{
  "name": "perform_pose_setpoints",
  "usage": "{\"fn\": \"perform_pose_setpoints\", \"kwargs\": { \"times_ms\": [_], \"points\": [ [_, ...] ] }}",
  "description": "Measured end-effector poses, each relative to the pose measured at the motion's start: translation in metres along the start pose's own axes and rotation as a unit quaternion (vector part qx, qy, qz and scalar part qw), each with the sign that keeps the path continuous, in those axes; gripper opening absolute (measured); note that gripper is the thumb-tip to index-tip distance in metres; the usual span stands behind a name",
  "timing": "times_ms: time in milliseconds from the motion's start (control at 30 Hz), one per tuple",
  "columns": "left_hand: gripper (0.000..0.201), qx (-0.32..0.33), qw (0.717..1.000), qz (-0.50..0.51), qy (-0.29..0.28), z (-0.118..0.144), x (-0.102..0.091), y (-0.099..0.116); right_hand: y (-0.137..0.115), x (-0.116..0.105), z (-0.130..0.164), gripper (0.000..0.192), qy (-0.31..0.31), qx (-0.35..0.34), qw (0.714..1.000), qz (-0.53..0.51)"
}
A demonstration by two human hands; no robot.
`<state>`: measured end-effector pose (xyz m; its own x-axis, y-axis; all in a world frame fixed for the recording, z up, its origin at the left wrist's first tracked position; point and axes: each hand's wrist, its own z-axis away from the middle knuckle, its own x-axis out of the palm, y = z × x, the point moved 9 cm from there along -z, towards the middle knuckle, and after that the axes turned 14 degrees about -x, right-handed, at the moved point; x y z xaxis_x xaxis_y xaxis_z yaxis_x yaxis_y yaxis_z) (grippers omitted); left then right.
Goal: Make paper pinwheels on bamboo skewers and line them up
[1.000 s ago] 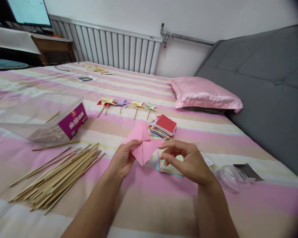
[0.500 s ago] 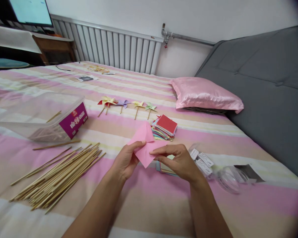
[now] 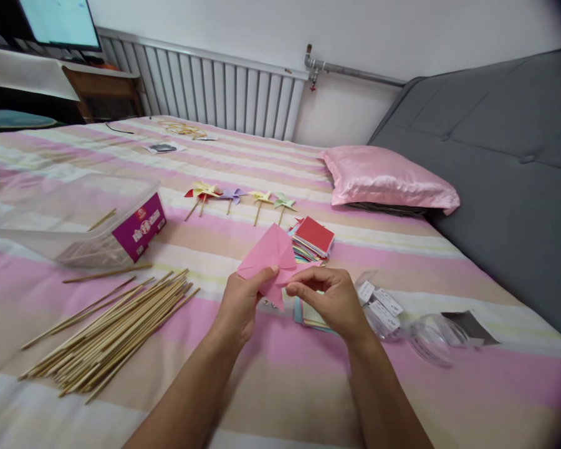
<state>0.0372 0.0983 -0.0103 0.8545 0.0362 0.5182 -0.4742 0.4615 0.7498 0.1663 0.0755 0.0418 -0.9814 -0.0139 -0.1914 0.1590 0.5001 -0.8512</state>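
Paper (image 3: 267, 255) — lower tip behind hand (image 3: 240, 305)

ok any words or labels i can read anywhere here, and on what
Purple label on the clear plastic box: red logo and white characters, too blurred to read.
White tags right of the right hand: dark print, too small to read.
Monitor screen: nothing legible.
Pink paper in both hands: no print.

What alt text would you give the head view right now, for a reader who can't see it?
Both hands, the left hand and the right hand, pinch a folded pink paper above a striped bed. Bamboo sticks lie to the left, a stack of coloured paper squares and four finished pinwheels beyond.
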Motion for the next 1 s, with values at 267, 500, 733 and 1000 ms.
{"fn": "perform_pose_setpoints", "kwargs": {
  "times_ms": [267,500,733,1000],
  "points": [
    [0.012,0.057,0.998,-0.036,0.013,0.003,-0.002,0.006,0.006,-0.001,0.005,0.016,0.069,0.067,0.995,-0.022],
    [0.019,0.066,0.995,-0.075,-0.002,0.004,0.003,0.006,0.010,-0.004,0.008,0.018,0.106,0.098,0.989,-0.013],
    [0.025,0.073,0.989,-0.131,-0.003,0.007,0.007,0.007,0.012,-0.007,0.008,0.018,0.114,0.100,0.988,0.005],
    [0.029,0.080,0.983,-0.163,0.016,0.010,0.009,0.011,0.015,-0.009,0.009,0.019,0.116,0.101,0.988,0.030]
  ]
}}
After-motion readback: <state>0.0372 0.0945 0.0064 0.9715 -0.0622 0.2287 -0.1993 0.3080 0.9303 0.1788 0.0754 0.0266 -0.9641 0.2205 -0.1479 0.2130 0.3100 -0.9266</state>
